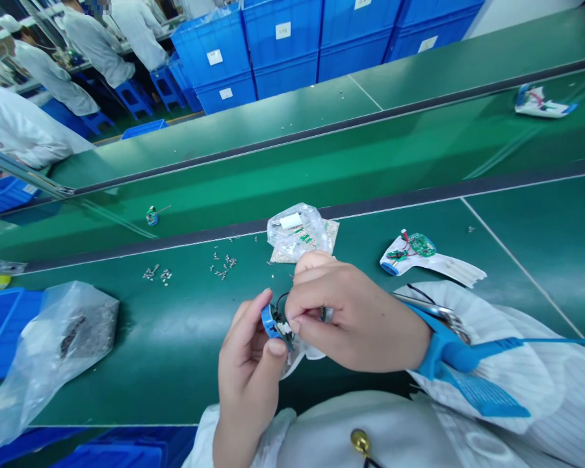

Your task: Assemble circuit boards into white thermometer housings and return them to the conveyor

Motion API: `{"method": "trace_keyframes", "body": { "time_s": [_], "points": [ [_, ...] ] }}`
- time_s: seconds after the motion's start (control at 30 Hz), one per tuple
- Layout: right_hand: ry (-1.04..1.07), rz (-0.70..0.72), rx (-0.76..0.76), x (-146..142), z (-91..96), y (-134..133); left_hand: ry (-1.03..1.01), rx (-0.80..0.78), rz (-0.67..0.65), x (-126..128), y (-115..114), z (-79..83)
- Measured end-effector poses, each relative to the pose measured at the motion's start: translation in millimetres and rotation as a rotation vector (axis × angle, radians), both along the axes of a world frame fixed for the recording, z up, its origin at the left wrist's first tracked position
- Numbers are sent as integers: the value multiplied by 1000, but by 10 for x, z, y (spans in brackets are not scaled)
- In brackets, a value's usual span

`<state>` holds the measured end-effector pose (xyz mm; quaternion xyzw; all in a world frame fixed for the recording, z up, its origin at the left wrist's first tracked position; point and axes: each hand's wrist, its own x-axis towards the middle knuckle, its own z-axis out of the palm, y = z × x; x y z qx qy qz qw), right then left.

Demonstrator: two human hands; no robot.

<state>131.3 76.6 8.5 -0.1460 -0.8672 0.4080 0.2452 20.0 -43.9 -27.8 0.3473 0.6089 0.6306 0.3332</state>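
Observation:
My left hand (248,370) holds a blue-wrapped battery cell (272,322) with a black wire looping from it and a small circuit part at its end. My right hand (351,318) pinches at that same assembly from above, its fingertips on the wiring; what they grip is partly hidden. Just beyond my hands lies a clear plastic bag of small green circuit boards (297,232). To the right, a wired green circuit board (422,244) rests on a white and blue strip (419,260). Small metal screws (223,266) are scattered on the green bench near my hands.
A blue antistatic wrist strap (448,348) circles my right wrist. A plastic bag of grey parts (63,344) sits left, by a blue crate (2,331). Beyond, a green conveyor belt (292,169) carries small items; stacked blue crates (283,45) and co-workers (53,78) stand behind.

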Motion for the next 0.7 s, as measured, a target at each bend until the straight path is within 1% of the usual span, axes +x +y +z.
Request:
{"method": "trace_keyframes", "body": {
  "time_s": [0.13,0.3,0.4,0.6,0.7],
  "points": [
    [-2,8,2,2,-1,-1,-6,-39,-15,2,-16,22],
    [-26,-26,80,17,-6,-11,47,-53,-15,7,-14,43],
    [-30,-35,129,24,0,-16,128,-45,-24,-12,-7,45],
    [-46,-38,167,25,27,-31,381,-18,-36,-24,15,27],
    [-54,-27,137,23,33,-44,401,-42,28,35,-14,-8]
  ]
}}
